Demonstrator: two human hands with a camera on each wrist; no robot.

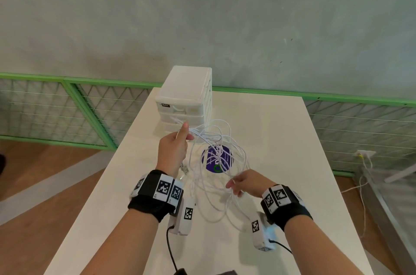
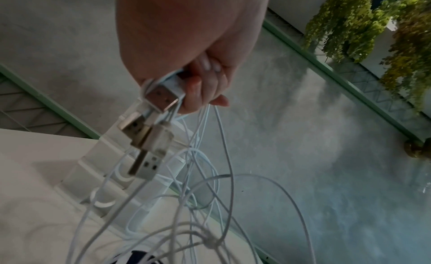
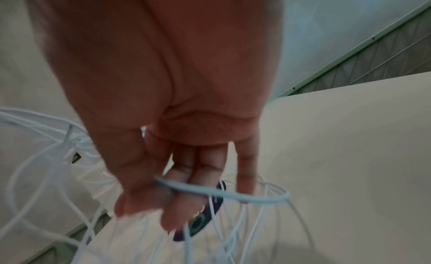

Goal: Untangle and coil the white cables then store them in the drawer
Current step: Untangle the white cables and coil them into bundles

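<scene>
A tangle of thin white cables [image 1: 216,162] hangs in loose loops above the white table [image 1: 281,139] between my hands. My left hand [image 1: 177,142] is raised in front of the drawer unit, its fingers curled round a bunch of cable ends. Several silver USB plugs [image 2: 149,133] dangle below that left hand [image 2: 200,87]. My right hand [image 1: 238,182], lower and nearer, pinches a cable loop [image 3: 224,194] between thumb and fingers [image 3: 177,203]. The white drawer unit [image 1: 186,97] stands at the table's far edge with its drawers closed.
A round purple sticker [image 1: 217,160] lies on the table under the cables. A green-framed wire fence [image 1: 67,106] runs behind the table below a grey wall. Wooden floor lies to the left, a wall socket with cords [image 1: 364,155] at the right.
</scene>
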